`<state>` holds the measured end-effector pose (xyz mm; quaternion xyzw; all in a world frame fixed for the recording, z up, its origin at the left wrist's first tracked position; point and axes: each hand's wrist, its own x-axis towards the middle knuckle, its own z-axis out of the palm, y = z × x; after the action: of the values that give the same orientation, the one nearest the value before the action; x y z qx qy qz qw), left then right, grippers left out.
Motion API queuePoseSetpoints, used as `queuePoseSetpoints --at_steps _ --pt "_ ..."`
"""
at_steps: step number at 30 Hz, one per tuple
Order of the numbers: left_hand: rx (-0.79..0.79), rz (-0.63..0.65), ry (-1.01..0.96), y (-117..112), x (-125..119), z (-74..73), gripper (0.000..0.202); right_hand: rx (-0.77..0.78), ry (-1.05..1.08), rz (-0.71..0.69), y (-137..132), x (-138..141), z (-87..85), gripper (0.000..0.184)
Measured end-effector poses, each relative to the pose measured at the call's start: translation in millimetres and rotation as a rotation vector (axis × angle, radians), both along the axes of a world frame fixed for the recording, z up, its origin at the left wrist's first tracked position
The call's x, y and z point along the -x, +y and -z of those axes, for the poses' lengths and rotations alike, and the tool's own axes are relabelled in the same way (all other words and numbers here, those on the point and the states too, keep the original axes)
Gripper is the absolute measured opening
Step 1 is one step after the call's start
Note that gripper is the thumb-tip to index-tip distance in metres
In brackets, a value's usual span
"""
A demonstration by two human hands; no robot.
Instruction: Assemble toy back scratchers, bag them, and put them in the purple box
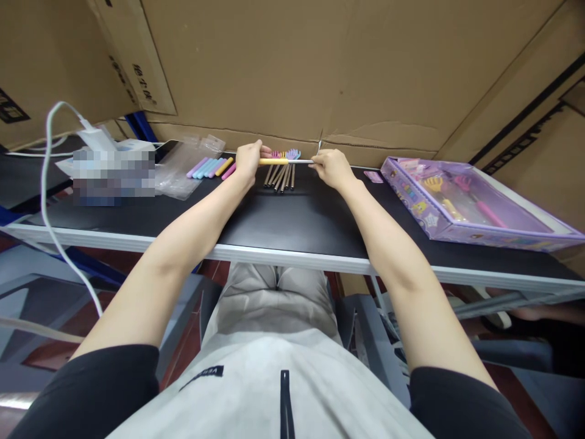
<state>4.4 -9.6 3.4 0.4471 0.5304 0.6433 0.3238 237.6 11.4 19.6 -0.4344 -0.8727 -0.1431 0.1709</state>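
My left hand [248, 161] is closed around the yellow grip end of a thin metal rod [292, 161] held level above the black table [283, 213]. My right hand [331, 167] pinches the rod's bare metal end. Just behind and below the rod lies a bunch of similar metal rods [280, 178] with small pink and blue claw-shaped heads [287, 154]. To the left of my left hand lies a row of loose coloured grip sleeves [211, 167], purple, blue, yellow and pink.
A purple boxed toy set [461, 204] sits at the right. Clear plastic bags [183, 167] and a white charger with cable [94, 137] lie at the left. Cardboard boxes [320, 67] stand as a wall behind the table. A small pink tag [373, 177] lies near the box.
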Motion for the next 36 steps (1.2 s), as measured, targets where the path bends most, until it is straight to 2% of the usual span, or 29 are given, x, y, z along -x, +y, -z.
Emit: queuePoseSetpoints --at_steps 13,21,26,31,36 --pt "0.022 0.100 0.023 -4.7 -2.4 0.1 0.030 0.058 -0.014 0.046 -3.5 -5.5 -3.8 0.032" --pt "0.131 0.237 0.269 -15.1 -6.3 0.9 0.039 0.045 -0.004 0.082 6.6 -15.0 0.3 0.030" --pt "0.119 0.369 0.433 -26.6 -21.7 1.4 0.035 0.007 0.043 0.147 6.9 -17.2 5.3 0.034" --pt "0.096 0.428 0.504 -38.3 -44.6 2.9 0.023 -0.024 0.087 0.148 3.9 -10.6 7.9 0.038" --pt "0.172 0.442 0.555 -41.3 -56.7 8.7 0.022 0.103 -0.045 0.086 -3.0 8.6 7.9 0.039"
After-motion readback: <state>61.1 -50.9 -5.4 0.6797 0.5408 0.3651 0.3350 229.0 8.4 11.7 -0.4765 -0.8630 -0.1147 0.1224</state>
